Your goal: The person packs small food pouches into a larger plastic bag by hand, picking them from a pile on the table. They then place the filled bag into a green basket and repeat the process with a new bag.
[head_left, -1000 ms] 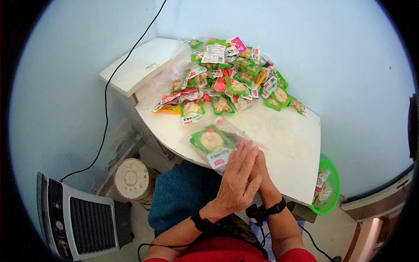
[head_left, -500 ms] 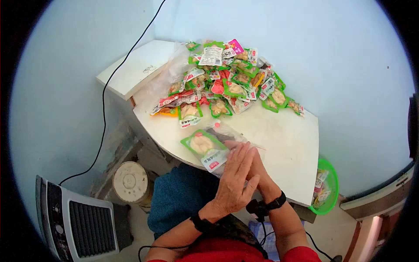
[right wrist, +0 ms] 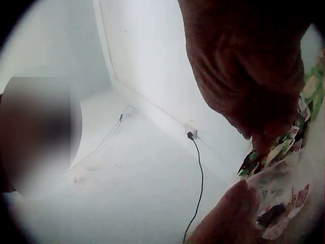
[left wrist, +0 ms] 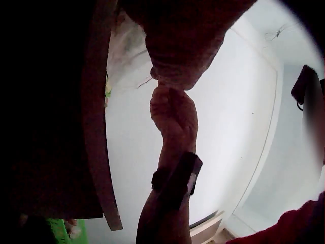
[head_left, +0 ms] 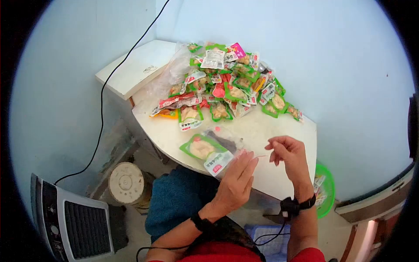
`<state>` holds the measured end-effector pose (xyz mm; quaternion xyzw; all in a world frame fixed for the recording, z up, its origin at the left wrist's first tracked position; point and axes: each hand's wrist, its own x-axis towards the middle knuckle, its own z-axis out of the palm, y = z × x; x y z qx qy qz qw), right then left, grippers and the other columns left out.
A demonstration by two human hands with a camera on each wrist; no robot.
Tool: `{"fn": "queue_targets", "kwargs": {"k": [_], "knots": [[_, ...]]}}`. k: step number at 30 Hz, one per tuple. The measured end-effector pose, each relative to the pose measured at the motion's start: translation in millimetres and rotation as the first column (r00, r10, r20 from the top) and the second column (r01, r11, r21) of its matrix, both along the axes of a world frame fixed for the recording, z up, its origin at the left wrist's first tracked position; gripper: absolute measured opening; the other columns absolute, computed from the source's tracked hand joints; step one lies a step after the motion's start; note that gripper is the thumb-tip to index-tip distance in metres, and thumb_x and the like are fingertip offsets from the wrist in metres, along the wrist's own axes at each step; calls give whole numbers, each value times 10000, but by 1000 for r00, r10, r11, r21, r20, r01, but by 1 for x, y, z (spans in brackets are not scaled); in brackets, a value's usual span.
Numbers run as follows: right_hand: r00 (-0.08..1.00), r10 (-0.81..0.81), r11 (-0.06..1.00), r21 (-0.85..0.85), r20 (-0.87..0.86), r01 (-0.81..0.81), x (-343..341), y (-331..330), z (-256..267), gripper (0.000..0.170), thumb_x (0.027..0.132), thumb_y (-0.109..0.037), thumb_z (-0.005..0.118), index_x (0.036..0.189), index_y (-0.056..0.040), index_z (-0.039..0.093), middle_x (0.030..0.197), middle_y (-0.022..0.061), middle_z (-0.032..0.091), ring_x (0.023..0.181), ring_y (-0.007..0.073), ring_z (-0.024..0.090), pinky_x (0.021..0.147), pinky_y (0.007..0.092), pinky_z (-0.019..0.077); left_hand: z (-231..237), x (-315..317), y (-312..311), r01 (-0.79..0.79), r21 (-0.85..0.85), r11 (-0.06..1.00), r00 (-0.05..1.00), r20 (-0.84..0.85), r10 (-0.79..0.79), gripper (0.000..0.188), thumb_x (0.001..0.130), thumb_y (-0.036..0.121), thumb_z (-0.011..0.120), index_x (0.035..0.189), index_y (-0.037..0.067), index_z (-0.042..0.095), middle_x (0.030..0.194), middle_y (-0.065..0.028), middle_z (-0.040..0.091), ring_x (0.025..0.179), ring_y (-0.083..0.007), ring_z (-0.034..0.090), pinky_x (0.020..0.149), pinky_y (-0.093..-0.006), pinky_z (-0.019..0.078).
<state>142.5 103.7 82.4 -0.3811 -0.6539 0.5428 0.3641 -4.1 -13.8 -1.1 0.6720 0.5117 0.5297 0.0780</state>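
Observation:
My left hand [head_left: 235, 183] lies with its fingers straight over the near end of a clear plastic bag [head_left: 235, 140]. Beside its fingertips, a green-edged food packet [head_left: 201, 148] with pale contents shows hazily through the plastic. A dark flat item [head_left: 224, 142] lies beside that packet. Right of the bag, my right hand [head_left: 291, 158] is raised above the table with loosely curled fingers and nothing visible in them. Between the hands runs a thin red strand [head_left: 262, 156]. In the left wrist view, my right hand [left wrist: 172, 112] overlaps my left hand [left wrist: 177, 40].
A heap of food packets [head_left: 235, 89] covers the back of the white table [head_left: 279, 126]. Crumpled clear plastic [head_left: 163, 83] lies at the heap's left. A green basket [head_left: 329, 201] with packets stands below the right edge. An air cooler [head_left: 83, 218] and round stool [head_left: 125, 183] stand left.
My right hand has drawn away from under my left hand, moving right and up. The bag and its packet have shifted slightly left and nearer; the left hand has moved little.

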Motion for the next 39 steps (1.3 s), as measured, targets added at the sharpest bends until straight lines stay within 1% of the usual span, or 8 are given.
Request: {"fn": "queue_targets", "kwargs": {"k": [12, 15, 19, 22, 28, 31, 35, 39], "knots": [[834, 215, 816, 375, 508, -439, -137, 107, 2, 246, 876, -220, 678, 998, -11, 719, 834, 86, 687, 691, 114, 642, 559, 277, 510, -18, 1, 4, -5, 3, 1000, 981, -195, 6, 551, 804, -18, 497, 1355, -14, 498, 1419, -231, 467, 1360, -393, 406, 1127, -503, 315], [807, -268, 368, 830, 526, -418, -168, 116, -31, 231, 805, -169, 684, 965, -7, 718, 925, 122, 645, 876, 198, 646, 655, 335, 538, -20, 0, 4, 4, -38, 999, 980, -197, -11, 576, 783, -34, 502, 1358, -7, 497, 1427, -227, 464, 1361, -387, 410, 1131, -509, 311], [707, -523, 168, 871, 476, -462, -193, 131, -54, 145, 715, -152, 681, 778, -22, 696, 990, 101, 572, 960, 292, 579, 698, 405, 543, -25, 0, 1, 15, -74, 997, 980, -195, -29, 620, 742, -55, 519, 1359, -3, 497, 1434, -221, 465, 1358, -385, 418, 1140, -509, 307], [666, -599, 170, 883, 445, -437, -195, 141, -54, 107, 716, -136, 672, 744, -34, 690, 965, 110, 575, 943, 294, 593, 704, 397, 538, -24, 0, 0, 13, -84, 996, 977, -209, -30, 630, 732, -50, 531, 1360, -5, 494, 1433, -223, 464, 1357, -383, 418, 1141, -508, 305], [918, -396, 166, 985, 24, 46, -157, 129, -13, 112, 787, -91, 695, 849, -7, 734, 854, 93, 684, 827, 220, 639, 646, 328, 522, -18, 2, -1, 9, -62, 998, 987, -162, -20, 609, 732, -61, 520, 1340, -18, 510, 1428, -236, 460, 1356, -387, 417, 1142, -505, 304], [959, -282, 580, 793, -19, 186, -114, 125, 2, 152, 787, -133, 741, 867, -4, 734, 814, 108, 695, 755, 234, 664, 696, 332, 522, -15, 4, 1, 23, -17, 1000, 991, -132, -25, 582, 766, -50, 502, 1347, -35, 490, 1417, -249, 459, 1360, -400, 401, 1144, -500, 292], [947, -316, 753, 592, -59, 289, -33, 90, 15, 157, 824, -105, 729, 938, 1, 729, 862, 127, 713, 771, 216, 672, 729, 307, 515, -8, 8, -1, 3, -19, 1000, 997, -78, -5, 565, 787, -62, 472, 1352, -50, 481, 1413, -262, 453, 1359, -416, 393, 1145, -500, 288], [860, -499, 392, 913, 108, 113, 41, 40, -2, 115, 820, -13, 702, 932, -34, 721, 931, 115, 682, 864, 252, 640, 720, 325, 512, 2, 8, -4, -14, -8, 1000, 998, -58, 13, 561, 788, -79, 455, 1348, -55, 486, 1423, -271, 438, 1357, -422, 390, 1148, -492, 287]]}}
